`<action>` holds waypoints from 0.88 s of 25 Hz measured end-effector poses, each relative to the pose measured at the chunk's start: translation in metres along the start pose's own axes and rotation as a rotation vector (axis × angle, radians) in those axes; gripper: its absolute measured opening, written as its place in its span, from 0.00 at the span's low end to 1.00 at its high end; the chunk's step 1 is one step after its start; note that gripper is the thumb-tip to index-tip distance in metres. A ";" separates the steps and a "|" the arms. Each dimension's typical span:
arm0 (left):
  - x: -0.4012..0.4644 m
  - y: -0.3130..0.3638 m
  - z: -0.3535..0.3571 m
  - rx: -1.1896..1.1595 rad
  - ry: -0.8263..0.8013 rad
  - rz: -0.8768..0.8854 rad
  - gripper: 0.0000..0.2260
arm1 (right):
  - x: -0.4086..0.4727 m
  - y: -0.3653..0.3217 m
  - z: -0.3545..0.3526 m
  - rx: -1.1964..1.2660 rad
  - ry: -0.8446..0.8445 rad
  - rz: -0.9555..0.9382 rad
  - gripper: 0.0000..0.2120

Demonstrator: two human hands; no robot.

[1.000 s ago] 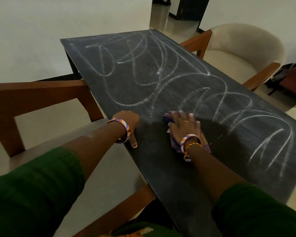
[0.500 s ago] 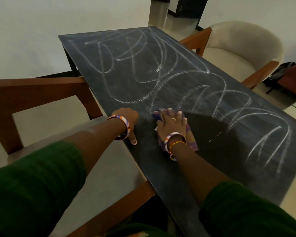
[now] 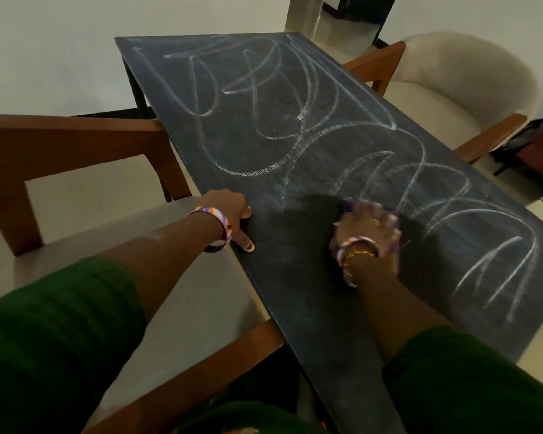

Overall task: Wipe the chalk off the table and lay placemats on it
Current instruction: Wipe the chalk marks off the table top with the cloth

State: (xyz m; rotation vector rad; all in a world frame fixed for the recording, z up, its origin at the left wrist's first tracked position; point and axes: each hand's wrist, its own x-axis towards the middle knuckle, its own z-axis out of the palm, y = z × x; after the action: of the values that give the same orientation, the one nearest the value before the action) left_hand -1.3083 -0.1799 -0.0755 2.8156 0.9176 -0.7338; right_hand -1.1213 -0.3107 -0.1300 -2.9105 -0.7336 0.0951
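A: Two hands on the desk. What is each one doing?

B: Taking the left edge of the desk as the mark, the left hand sits right on it. Its thumb lies flat on the dark top, pointing back toward the person. The other fingers curl down over the edge, so the grip is closed around the desk's rim.

A: And the right hand?

B: It lies well in from that edge, about mid-width, flat on a purple cloth. The fingers are spread and press the cloth to the surface. It is a broad, flat grip and pinches nothing. Motion blurs the hand, so I cannot tell the finer finger positions.

A: Where is the chalk?

B: White chalk scrawls cover the half of the desk beyond the hands, from the left edge across to the far side. More loops run to the right of the right hand. Between the hands and around the cloth there is a darker, wiped patch. The strip of desk nearest the person has only a grey haze.

A: Anything beside the desk?

B: One wooden chair with a pale seat stands against the left edge, under the left arm. A cream tub chair stands at the opposite edge. Both arms wear green sleeves and banded bangles
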 end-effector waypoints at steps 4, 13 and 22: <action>-0.003 0.000 0.007 0.001 0.066 0.005 0.35 | -0.044 -0.073 0.016 0.018 -0.146 -0.595 0.24; -0.011 -0.002 0.024 -0.152 0.060 0.035 0.36 | 0.030 0.007 -0.006 0.018 -0.039 0.021 0.24; 0.004 0.000 0.004 0.065 0.025 0.017 0.35 | 0.016 -0.043 0.008 -0.027 -0.003 -0.488 0.20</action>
State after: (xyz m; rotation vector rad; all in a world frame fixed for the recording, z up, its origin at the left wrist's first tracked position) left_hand -1.3069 -0.1786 -0.0809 2.8916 0.8888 -0.7407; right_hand -1.1282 -0.2652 -0.1323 -2.6617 -1.4232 0.0372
